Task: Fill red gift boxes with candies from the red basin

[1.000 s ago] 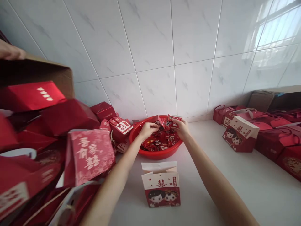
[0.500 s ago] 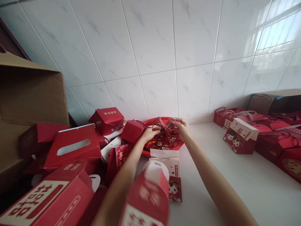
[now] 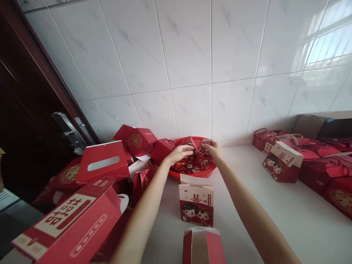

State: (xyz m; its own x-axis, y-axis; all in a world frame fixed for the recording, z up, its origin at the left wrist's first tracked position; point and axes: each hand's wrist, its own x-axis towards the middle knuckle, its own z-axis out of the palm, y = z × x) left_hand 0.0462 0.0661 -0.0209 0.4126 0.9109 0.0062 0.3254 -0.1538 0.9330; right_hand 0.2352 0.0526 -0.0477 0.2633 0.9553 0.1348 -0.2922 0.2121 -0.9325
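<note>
Both hands reach over a red plastic basket (image 3: pixel 205 172) of red-wrapped sweets (image 3: pixel 194 167) by the wall. My left hand (image 3: pixel 180 153) is over its left part, fingers extended and a little apart, with nothing seen in them. At the basket's right edge, my right hand (image 3: pixel 213 149) pinches a small red packet (image 3: pixel 206 142) between thumb and fingers. Between my forearms stands an open white-and-red box printed with two cartoon faces (image 3: pixel 196 205). Nearer, an open red box (image 3: pixel 203 245) is cut off by the bottom edge.
Red boxes (image 3: pixel 103 161) are heaped at the left, with a long pink-red one (image 3: pixel 90 223) in front. Closed red gift boxes (image 3: pixel 316 165) and a cartoon-printed box (image 3: pixel 283 161) stand at the right. A dark door with a handle (image 3: pixel 66 126) is at far left.
The view has shifted left, showing the door. The near red box, formerly tilted beside my left forearm, now appears lower and upright, and the cartoon box is fully uncovered. Both hands remain at the basket.
</note>
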